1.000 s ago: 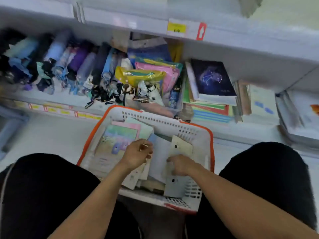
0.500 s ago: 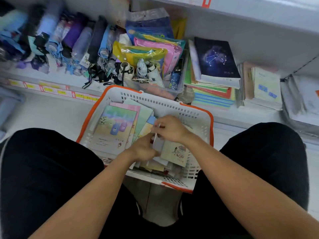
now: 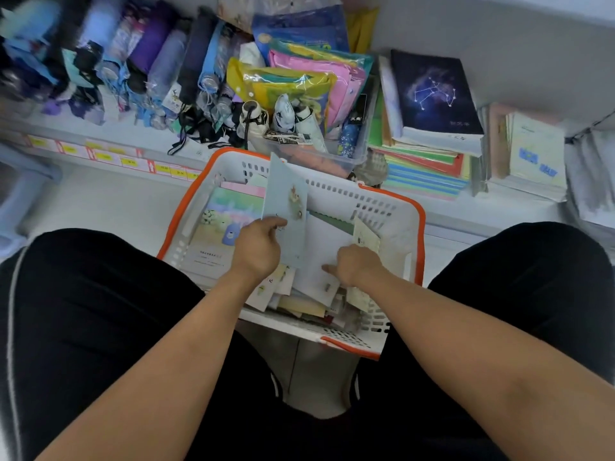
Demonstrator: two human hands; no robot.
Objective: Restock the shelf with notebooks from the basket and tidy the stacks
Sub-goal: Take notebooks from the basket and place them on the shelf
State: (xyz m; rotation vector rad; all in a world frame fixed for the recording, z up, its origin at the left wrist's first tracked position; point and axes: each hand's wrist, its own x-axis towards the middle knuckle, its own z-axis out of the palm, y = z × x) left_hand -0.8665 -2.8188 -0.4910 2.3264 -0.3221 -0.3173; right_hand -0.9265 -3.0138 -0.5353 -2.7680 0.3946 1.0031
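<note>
A white basket with an orange rim sits on the floor between my knees, holding several thin notebooks. My left hand grips a pale blue notebook and holds it upright above the basket. My right hand reaches down among the loose notebooks at the basket's right side, fingers curled on them; whether it grips one is unclear. A pastel notebook lies flat at the basket's left. On the low shelf behind, a dark constellation notebook tops a coloured stack.
Folded umbrellas fill the shelf's left part. A clear bin of bagged goods stands just behind the basket. Pale notebook stacks sit at the right. Price labels line the shelf edge. My black-clad knees flank the basket.
My left hand has lifted the pale blue notebook upright out of the basket. My right hand has dropped from the middle back down into the pile at the right.
</note>
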